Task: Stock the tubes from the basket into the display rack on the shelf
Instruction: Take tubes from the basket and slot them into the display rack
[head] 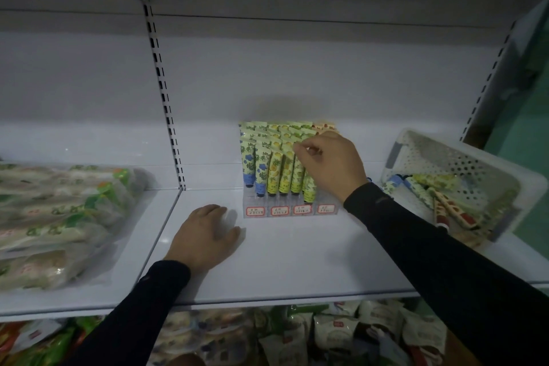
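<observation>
My right hand [329, 163] pinches the flat top end of a green tube [297, 169] standing upright in the display rack [289, 209] on the shelf [297, 261], cap down, long axis vertical. My left hand [208, 235] rests flat and relaxed on the shelf. More tubes lie in the basket [463, 181], right.

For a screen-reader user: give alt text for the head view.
A right hand pinches a tube top in the clear display rack on a white shelf. The left hand rests flat; a basket holds more tubes.
</observation>
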`<state>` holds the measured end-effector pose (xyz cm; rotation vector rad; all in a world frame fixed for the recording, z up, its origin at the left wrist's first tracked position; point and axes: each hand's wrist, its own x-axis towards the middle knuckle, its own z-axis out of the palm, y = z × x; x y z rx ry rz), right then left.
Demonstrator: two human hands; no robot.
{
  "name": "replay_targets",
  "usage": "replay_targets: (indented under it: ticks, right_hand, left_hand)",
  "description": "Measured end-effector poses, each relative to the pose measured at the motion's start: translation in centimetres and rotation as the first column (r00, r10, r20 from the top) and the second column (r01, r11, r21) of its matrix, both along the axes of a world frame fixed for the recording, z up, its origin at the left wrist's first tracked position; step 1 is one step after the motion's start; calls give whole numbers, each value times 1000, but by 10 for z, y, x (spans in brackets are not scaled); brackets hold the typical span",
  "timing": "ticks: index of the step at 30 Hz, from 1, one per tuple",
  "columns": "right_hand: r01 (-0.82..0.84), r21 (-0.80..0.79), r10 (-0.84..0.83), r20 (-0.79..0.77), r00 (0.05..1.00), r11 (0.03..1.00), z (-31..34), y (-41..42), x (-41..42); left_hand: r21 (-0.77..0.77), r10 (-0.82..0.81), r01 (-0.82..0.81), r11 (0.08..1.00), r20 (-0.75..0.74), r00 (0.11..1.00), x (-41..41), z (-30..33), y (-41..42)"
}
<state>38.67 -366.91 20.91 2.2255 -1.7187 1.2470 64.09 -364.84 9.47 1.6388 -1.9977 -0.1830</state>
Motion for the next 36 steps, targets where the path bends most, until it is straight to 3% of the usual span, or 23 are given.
replay_targets:
  ticks: [7, 12, 21, 26, 32, 36]
  right_hand:
    - [-18, -21, 17, -61, 998, 1000, -18, 29, -47]
    - [68, 56, -59, -149, 987, 996, -39, 50, -93]
    - [306, 211, -263, -208, 942, 928, -78, 81, -176]
    - [411, 428, -310, -287, 906, 805, -92, 80, -193]
    - [484, 394, -385, -306, 871, 782, -87, 54, -194]
    - [587, 426, -472, -352, 809, 689, -77, 33, -196]
  left_hand:
    - [-121, -136, 131, 984, -37, 990, -38, 28, 18]
    - [-172, -260, 251, 953, -29, 965, -82, 41, 33]
    - [-57, -492, 496, 867, 63, 868, -179, 37, 30]
    - [47, -510, 508, 860, 116, 852, -218, 32, 16]
    - [46, -476, 477, 878, 204, 855, -258, 32, -19]
    - [36, -442, 448, 893, 249, 862, -288, 35, -48]
